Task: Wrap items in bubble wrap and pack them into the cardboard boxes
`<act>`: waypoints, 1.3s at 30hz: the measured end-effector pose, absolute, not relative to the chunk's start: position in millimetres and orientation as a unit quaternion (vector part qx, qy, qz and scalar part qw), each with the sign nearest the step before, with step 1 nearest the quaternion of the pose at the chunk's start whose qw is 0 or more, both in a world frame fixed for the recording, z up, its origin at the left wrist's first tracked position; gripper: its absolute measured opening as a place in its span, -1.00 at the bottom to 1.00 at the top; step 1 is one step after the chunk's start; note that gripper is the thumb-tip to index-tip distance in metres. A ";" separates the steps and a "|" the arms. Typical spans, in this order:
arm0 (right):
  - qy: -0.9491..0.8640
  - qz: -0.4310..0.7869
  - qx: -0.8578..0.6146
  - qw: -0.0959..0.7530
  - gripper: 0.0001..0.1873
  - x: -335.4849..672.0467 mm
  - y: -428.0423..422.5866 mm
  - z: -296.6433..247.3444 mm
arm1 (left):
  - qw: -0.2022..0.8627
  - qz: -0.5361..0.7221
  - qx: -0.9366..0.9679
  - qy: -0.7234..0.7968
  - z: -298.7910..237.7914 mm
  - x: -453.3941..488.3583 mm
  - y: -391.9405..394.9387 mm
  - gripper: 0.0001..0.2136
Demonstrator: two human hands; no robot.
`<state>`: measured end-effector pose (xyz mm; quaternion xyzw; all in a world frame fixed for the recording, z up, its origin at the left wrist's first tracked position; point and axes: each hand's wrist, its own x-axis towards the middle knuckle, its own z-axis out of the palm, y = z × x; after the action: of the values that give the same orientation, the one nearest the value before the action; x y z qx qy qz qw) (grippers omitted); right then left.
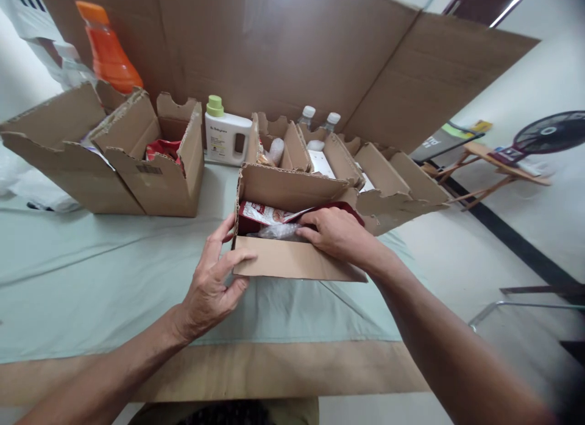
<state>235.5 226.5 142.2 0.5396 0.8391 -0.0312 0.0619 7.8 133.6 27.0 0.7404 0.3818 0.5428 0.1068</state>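
A small open cardboard box (292, 260) stands on the pale green cloth in front of me. My left hand (214, 279) grips the box's left front corner, thumb on the front wall, fingers along the side. My right hand (338, 233) reaches inside the box, its fingers curled over a red and white packet (269, 213) and a clear plastic bag (278, 231). Whether the fingers actually pinch the packet is hidden.
Open cardboard boxes stand at the left (150, 169) and behind (320, 151). A white jug with a green cap (226, 136) and an orange bottle (107, 50) stand before a big cardboard sheet (297, 47). A fan (548, 133) is on the floor right.
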 end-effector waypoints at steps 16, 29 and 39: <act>0.654 -0.319 0.538 -0.424 -0.23 312.6 155.9 72.4 | 0.417 0.522 0.606 0.432 26.3 9.3 158.1 -0.05; 0.658 -0.298 0.546 -0.424 -0.57 272.4 44.5 66.8 | 0.390 0.470 0.582 0.537 18.7 -20.2 14.2 -0.24; 0.582 -0.240 0.576 -0.521 -0.49 300.0 61.0 65.0 | 0.311 0.518 0.659 0.449 48.2 43.1 60.0 -0.07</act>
<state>300.0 61.0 65.0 0.5759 0.5825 -0.2400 -0.5210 43.1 60.0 48.2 0.6590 0.4486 0.5176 0.3108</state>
